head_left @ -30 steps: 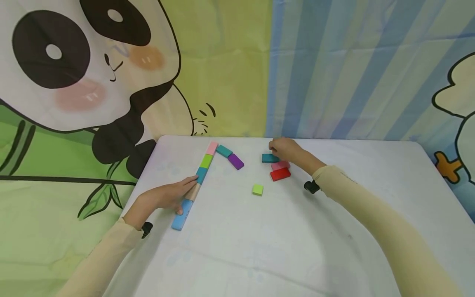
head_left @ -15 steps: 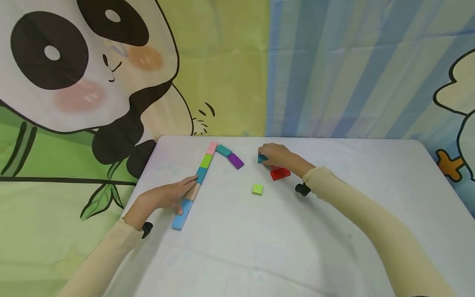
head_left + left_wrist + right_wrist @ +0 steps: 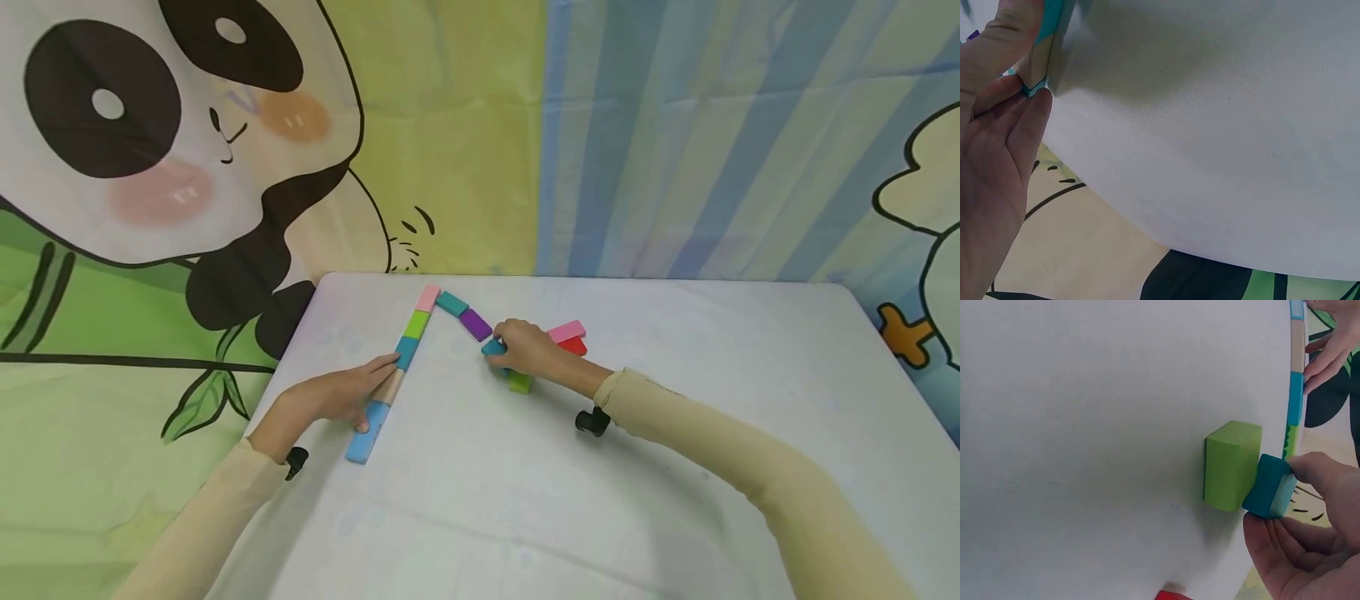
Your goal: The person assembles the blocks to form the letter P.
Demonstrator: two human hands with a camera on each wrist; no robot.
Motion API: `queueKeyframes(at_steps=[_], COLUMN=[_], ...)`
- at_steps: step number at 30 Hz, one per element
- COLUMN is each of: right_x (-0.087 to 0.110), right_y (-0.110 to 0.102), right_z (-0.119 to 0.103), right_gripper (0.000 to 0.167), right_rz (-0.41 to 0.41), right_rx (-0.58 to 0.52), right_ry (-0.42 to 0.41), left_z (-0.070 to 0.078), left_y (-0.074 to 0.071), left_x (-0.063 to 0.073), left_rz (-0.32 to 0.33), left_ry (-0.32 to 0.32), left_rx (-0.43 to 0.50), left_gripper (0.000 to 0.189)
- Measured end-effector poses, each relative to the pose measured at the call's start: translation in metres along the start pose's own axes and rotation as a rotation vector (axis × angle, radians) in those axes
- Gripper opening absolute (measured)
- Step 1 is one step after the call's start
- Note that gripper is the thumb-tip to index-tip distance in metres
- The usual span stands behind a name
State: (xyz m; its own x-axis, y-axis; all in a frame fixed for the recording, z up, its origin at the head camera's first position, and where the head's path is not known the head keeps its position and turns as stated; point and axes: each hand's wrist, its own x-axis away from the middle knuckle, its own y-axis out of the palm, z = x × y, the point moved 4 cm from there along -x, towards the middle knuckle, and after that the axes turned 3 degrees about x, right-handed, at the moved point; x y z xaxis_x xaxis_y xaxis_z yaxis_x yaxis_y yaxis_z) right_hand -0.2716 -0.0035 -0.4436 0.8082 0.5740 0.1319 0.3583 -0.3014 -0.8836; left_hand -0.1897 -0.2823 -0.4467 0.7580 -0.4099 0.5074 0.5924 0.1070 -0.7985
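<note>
My right hand (image 3: pixel 531 350) pinches a teal block (image 3: pixel 1270 484) between thumb and fingers, just right of the purple block (image 3: pixel 476 325). Close beside it, a lime green block (image 3: pixel 1232 467) stands on the table, partly covered by the hand in the head view. My left hand (image 3: pixel 339 398) rests along a straight row of blocks, its fingers fairly straight. The row has a light blue block (image 3: pixel 364 440) nearest me, then a tan block (image 3: pixel 388 387), a teal one (image 3: pixel 407 352), a green one (image 3: pixel 417 324) and a pink one (image 3: pixel 428 298) at the far end.
A blue-green block (image 3: pixel 452 303) joins the row's far end to the purple block, slanting rightward. Right of my right hand lie a pink block (image 3: pixel 567 331) and a red block (image 3: pixel 576 345). The white table (image 3: pixel 465 500) meets a printed cloth backdrop (image 3: pixel 465 150) behind.
My right hand has taken the teal block from beside the pink and red blocks and carried it left and nearer me, to the purple block's end. My left hand has stayed put.
</note>
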Motion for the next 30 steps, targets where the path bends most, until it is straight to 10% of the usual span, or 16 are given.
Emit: queueKeyframes(at_steps=[16,30], right_x=[-0.022,-0.017], right_y=[0.012,-0.009], right_z=[0.014,0.021], right_gripper=[0.042,0.05], right_rz=[0.011,0.053], right_rx=[-0.11,-0.011], right_ry=[0.188,0.136], left_z=[0.001,-0.002], left_y=[-0.002,-0.001], left_x=[0.0,0.001], left_rz=[-0.004,-0.003], left_ry=[-0.019,-0.005], left_rx=[0.019,0.024], left_gripper=[0.117,0.116])
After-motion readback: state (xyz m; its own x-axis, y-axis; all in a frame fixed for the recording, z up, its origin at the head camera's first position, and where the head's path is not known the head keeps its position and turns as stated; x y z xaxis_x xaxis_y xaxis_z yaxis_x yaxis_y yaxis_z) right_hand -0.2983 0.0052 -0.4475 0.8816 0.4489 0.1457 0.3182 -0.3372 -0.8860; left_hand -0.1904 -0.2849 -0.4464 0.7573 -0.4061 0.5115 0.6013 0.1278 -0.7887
